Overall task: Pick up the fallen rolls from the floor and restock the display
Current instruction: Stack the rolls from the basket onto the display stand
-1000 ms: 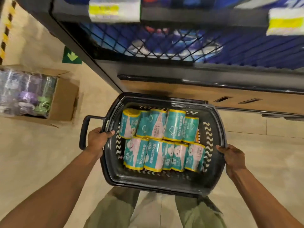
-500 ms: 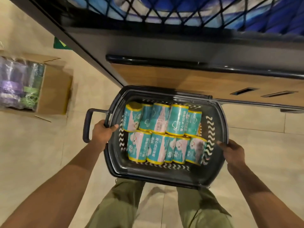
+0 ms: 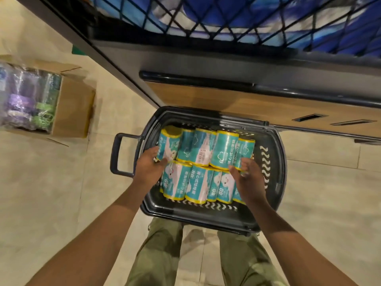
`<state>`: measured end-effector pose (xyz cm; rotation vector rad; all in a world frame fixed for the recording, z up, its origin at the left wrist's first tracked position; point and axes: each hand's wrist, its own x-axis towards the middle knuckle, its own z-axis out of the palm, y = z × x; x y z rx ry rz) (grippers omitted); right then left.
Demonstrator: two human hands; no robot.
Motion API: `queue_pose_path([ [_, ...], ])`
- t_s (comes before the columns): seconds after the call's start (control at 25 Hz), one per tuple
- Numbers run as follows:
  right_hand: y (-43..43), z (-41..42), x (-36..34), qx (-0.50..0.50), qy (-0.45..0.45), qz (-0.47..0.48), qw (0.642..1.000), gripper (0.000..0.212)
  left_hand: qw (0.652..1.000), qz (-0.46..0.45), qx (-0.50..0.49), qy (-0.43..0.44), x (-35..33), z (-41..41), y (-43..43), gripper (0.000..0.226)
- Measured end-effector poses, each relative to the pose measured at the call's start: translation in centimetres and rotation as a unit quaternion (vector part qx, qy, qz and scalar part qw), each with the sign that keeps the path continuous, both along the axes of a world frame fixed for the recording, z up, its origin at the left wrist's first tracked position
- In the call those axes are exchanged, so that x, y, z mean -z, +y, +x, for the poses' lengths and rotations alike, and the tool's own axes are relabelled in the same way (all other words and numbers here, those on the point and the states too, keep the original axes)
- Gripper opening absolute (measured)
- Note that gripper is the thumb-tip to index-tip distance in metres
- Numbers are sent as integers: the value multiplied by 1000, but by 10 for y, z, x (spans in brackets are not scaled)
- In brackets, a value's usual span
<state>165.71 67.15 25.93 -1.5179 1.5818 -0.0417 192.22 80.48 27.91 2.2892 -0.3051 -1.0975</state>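
Retail shop aisle: mesh-fronted display shelving (image 3: 237, 21) packed with blue packs, shopping basket (image 3: 276, 168) full of identical packaged rolls (image 3: 206, 162), open stock carton (image 3: 72, 104) on tiled floor (image 3: 41, 193).

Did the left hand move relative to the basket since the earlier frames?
Yes. The left hand came off the basket rim beside the side handle and moved inward onto the leftmost roll.

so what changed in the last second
The left hand and right hand let go of the basket rim and moved inward onto the back row of rolls, each gripping the roll at its end. The rolls stay in two rows in the basket.
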Motion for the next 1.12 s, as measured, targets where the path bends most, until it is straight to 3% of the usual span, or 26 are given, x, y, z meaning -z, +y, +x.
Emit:
queue_pose_path([
  [0.16,-24,42,20,74,-25,102,992,62,998,23,36,-47,53,-4,-16,44],
  [0.28,-30,59,44,111,-24,135,984,57,994,26,40,-93,89,-15,-8,84],
  [0.36,-31,60,53,101,-12,129,986,56,988,61,40,-137,99,-20,-12,96],
  [0.48,-29,45,61,85,28,138,986,87,980,21,9,-196,101,-32,-21,82],
  [0.56,-27,30,60,112,22,143,983,72,975,-8,18,-222,100,-38,-21,74],
  [0.68,-21,14,49,168,-52,162,971,43,969,46,11,-244,97,-30,-23,70],
  [0.88,-6,-12,1,179,-136,143,964,31,966,1,30,-258,56,-33,-18,69],
  [0.96,0,-27,-29,163,-135,145,966,35,961,-36,66,-268,11,-39,-10,65],
  [1.12,5,-49,-115,137,-104,166,971,69,973,-65,107,-195,-105,-46,-10,69],
])
